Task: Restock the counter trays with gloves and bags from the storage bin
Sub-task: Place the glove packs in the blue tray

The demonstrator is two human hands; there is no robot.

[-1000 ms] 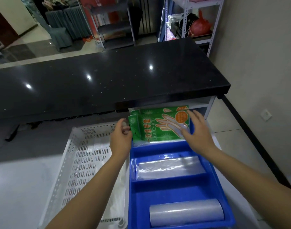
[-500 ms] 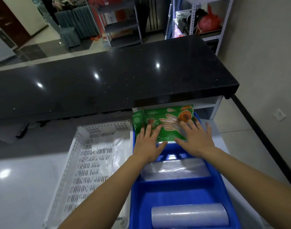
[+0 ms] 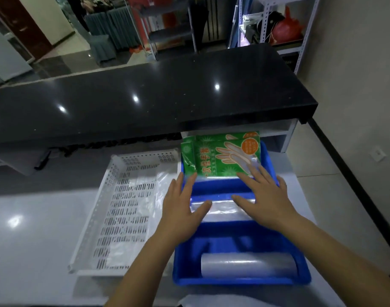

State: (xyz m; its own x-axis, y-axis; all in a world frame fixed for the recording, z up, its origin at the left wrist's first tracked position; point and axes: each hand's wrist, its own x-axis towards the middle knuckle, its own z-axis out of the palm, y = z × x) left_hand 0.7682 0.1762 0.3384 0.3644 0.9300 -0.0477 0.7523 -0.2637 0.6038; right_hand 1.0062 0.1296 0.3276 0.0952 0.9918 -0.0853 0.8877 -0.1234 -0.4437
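Note:
Green glove packets (image 3: 220, 155) stand in the far compartment of the blue tray (image 3: 240, 281), leaning back. A flat pack of clear bags (image 3: 222, 208) lies in the middle compartment and a roll of clear bags (image 3: 248, 264) in the near one. My left hand (image 3: 181, 207) hovers flat over the tray's left edge, fingers straight, thumb over the flat pack. My right hand (image 3: 263, 197) is spread over the middle compartment, fingertips near the packets' lower right corner. Neither hand holds anything.
A white perforated bin (image 3: 123, 209) with a few clear bags on its bottom sits left of the blue tray on the white surface. The black countertop (image 3: 145, 100) overhangs the far end. A wall and floor lie to the right.
Both hands let go of the green glove packets and drew back toward me, now flat over the middle compartment. The packets stay in the far compartment.

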